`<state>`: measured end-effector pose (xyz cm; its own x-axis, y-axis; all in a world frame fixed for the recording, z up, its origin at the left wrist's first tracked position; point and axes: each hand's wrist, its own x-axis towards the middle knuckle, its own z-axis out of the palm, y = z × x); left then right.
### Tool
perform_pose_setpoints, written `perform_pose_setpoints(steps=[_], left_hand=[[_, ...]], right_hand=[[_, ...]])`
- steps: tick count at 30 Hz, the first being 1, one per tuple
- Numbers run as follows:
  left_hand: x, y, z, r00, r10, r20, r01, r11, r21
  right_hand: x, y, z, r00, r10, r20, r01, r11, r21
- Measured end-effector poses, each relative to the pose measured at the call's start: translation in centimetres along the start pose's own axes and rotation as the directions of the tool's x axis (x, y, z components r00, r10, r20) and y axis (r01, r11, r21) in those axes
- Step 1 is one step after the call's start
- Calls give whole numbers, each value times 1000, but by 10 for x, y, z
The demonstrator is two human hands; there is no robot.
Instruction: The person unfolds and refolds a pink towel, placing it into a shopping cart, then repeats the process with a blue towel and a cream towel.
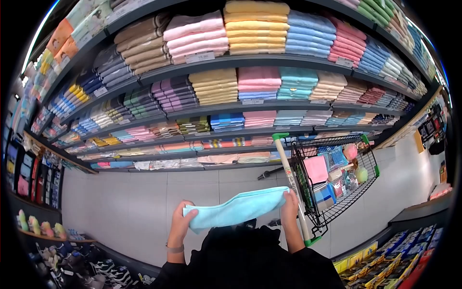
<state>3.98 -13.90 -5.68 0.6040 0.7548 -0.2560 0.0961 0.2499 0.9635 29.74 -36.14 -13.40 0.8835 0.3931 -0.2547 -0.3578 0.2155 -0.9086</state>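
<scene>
A light turquoise towel [236, 206] is stretched out between my two hands, in front of my body and above the floor. My left hand [182, 222] grips its left end, thumb on top. At the other end, my right hand [289, 206] holds the upper right corner, close to the cart's handle [294, 192]. Folded towels of a similar turquoise [297, 83] are stacked on a middle shelf ahead. The fingers behind the cloth are partly hidden.
A black wire shopping cart [332, 142] with green corners stands at my right, holding a pink cloth [315, 169] and several packaged goods. Long shelves [202, 108] of folded towels curve across the front. Slippers [110, 274] lie low at left, yellow packages [358, 260] at right.
</scene>
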Motion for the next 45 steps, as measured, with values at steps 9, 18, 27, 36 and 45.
perform_pose_setpoints(steps=[9, 18, 27, 36, 45], left_hand=[[-2, 20, 19, 966, 135, 222, -52, 938, -343], [-9, 58, -21, 931, 189, 312, -85, 945, -316], [-15, 56, -70, 913, 216, 346, -89, 934, -347], [-24, 54, -93, 904, 197, 378, -74, 946, -316], [-29, 52, -99, 890, 220, 399, -105, 951, -290]], right_hand=[[7, 7, 4, 994, -80, 74, 92, 978, -185], [-22, 72, 84, 977, 33, 213, 7, 983, -183], [-21, 119, 131, 877, 259, 405, -147, 946, -288], [-31, 158, 130, 788, 415, 455, -250, 891, -378], [-20, 137, 127, 675, 520, 524, 2, 708, -706]])
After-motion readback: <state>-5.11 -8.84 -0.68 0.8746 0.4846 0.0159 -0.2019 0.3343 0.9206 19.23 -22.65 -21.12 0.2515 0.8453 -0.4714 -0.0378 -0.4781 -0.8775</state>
